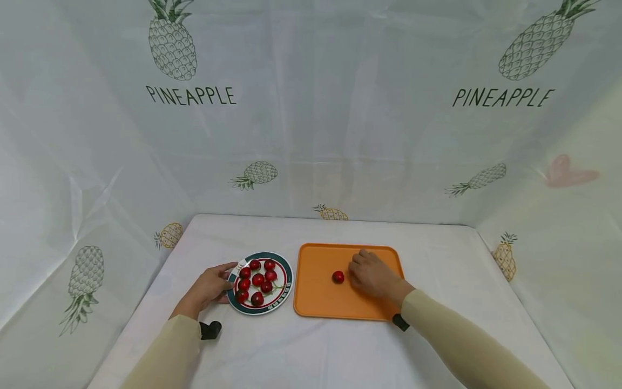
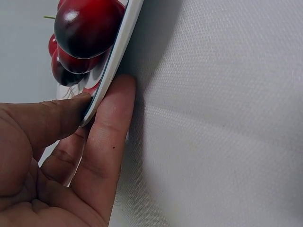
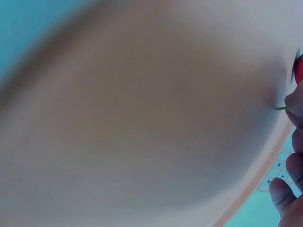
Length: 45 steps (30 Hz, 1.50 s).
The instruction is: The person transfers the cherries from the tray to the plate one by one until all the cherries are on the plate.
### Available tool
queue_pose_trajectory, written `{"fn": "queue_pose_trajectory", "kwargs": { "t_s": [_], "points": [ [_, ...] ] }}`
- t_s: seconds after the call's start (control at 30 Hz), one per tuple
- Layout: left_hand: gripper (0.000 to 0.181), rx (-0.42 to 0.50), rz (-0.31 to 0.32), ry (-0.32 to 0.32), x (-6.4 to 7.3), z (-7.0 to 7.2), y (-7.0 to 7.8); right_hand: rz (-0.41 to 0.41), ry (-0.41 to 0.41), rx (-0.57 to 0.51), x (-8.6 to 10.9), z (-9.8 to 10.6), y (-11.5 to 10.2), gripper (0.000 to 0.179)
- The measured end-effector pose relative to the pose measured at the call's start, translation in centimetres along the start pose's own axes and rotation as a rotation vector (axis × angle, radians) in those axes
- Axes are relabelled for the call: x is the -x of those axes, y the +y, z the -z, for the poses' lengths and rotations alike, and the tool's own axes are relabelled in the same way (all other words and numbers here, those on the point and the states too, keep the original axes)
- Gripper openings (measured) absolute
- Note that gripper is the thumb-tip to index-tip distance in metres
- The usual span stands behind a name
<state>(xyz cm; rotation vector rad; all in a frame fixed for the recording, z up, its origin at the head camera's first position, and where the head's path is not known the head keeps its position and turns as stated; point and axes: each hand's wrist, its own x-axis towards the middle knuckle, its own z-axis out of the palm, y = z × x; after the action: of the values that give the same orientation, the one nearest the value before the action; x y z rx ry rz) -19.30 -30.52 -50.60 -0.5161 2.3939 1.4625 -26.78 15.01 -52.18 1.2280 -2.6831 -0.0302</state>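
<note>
My left hand (image 1: 208,287) grips the left rim of a round plate (image 1: 285,294), white with a dark green border. In the left wrist view the thumb lies on top of the rim and fingers (image 2: 111,127) are beneath it; the plate is tilted there. Several dark red cherries (image 1: 258,280) lie on the plate. My right hand (image 1: 371,274) is over the orange tray (image 1: 316,305), fingers curled. A single cherry (image 1: 338,277) sits just left of it. In the right wrist view a green stem (image 3: 281,108) pokes out from the pinched fingertips, beside a partly cut-off red cherry (image 3: 298,71).
A white cloth (image 1: 272,351) covers the table under the plate and tray. Behind it hangs a pale sheet (image 1: 340,124) with printed pineapples. Both forearms reach in from the front, with black wrist mounts. Most of the right wrist view is a blurred pale surface.
</note>
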Motion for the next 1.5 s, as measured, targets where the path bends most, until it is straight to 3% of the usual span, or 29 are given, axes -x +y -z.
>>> {"fn": "queue_pose_trajectory", "kwargs": {
  "t_s": [0.4,0.73,1.1,1.33,1.5],
  "points": [
    [0.067,0.002,-0.011,0.0,0.0,-0.1,-0.2,0.014,0.07,0.031,-0.9,0.5,-1.8,0.018],
    [0.067,0.022,-0.016,0.0,0.3,0.2,-0.7,0.022,0.179,0.141,-4.4,1.3,-6.2,0.021],
    [0.067,0.04,-0.015,0.01,0.1,0.0,-0.6,-0.103,0.162,0.135,-7.9,1.7,-11.9,0.025],
    [0.068,0.054,0.0,0.006,0.1,0.0,-0.7,-0.183,0.066,0.133,-10.6,1.3,-14.7,0.032],
    [0.067,0.072,-0.006,-0.006,0.0,0.1,-0.7,-0.262,0.038,0.075,-12.0,1.0,-16.0,0.031]
  ]
}}
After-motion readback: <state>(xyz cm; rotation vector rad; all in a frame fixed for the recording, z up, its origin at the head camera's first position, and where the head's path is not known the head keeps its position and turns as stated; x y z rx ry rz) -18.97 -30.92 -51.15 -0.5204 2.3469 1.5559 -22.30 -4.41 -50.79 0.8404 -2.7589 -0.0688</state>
